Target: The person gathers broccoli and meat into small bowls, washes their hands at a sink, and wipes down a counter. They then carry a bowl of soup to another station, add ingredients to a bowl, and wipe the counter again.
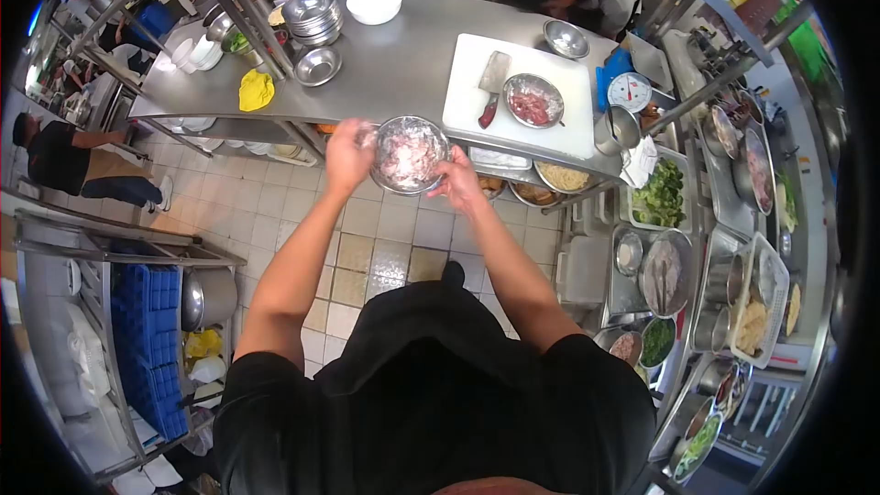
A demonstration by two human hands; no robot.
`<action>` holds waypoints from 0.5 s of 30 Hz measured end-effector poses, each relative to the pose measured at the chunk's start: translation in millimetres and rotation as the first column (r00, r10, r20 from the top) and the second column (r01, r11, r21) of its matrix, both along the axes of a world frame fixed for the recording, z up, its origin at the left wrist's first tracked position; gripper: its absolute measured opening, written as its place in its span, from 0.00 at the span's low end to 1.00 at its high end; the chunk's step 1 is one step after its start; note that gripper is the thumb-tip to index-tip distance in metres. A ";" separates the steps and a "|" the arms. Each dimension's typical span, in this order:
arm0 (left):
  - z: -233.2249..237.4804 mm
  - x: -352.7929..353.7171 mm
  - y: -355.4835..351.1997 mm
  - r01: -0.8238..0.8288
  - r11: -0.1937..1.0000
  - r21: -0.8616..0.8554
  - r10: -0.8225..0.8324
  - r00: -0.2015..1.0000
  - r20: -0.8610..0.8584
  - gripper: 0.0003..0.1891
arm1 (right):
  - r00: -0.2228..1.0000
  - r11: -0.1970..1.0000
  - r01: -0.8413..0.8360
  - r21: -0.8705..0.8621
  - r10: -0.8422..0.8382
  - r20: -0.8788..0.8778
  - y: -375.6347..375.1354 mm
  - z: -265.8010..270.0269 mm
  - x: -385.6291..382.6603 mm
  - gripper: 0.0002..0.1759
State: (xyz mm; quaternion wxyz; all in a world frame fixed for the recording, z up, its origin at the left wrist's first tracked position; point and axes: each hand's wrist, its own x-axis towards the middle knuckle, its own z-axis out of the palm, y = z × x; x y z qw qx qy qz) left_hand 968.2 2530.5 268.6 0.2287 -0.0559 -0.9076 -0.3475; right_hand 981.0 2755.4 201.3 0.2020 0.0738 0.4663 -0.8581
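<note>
Just off the near edge of the smooth steel tabletop (394,64), above square floor tiles (392,258), the right hand (460,181) grips a round metal bowl's (403,191) rim. White-dusted, pinkish pieces (410,154) fill it. Whether the blurred left hand (348,158), at its left side, holds too cannot be told.
</note>
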 end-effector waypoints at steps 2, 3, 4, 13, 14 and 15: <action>-24.5 -6.2 -14.2 -0.140 0.881 0.453 -0.129 0.848 0.514 0.07 | 0.997 0.997 -0.069 -0.015 0.069 0.015 13.3 -4.4 -16.2 0.16; -28.5 -5.7 -14.6 -0.287 0.745 0.602 -0.284 0.680 0.676 0.05 | 0.995 0.995 -0.097 -0.019 0.097 0.019 21.2 -3.6 -23.5 0.16; -31.6 -3.4 -14.1 -0.338 0.646 0.685 -0.364 0.652 0.665 0.05 | 0.993 0.993 -0.112 -0.033 0.113 0.024 22.7 -3.2 -29.5 0.18; -128.8 38.7 -91.7 -0.518 0.329 0.790 -0.314 0.729 0.609 0.09 | 0.934 0.997 0.075 -0.001 -0.070 0.351 86.6 -94.2 -77.3 0.39; -148.4 47.9 -112.2 -0.537 0.303 0.787 -0.262 0.747 0.611 0.08 | 0.909 0.960 0.263 0.097 -0.280 0.310 108.2 -89.4 -84.3 0.43; -159.7 57.8 -130.9 -0.555 0.275 0.785 -0.212 0.761 0.613 0.08 | 0.851 0.880 0.430 0.200 -0.469 0.237 129.7 -83.5 -91.2 0.47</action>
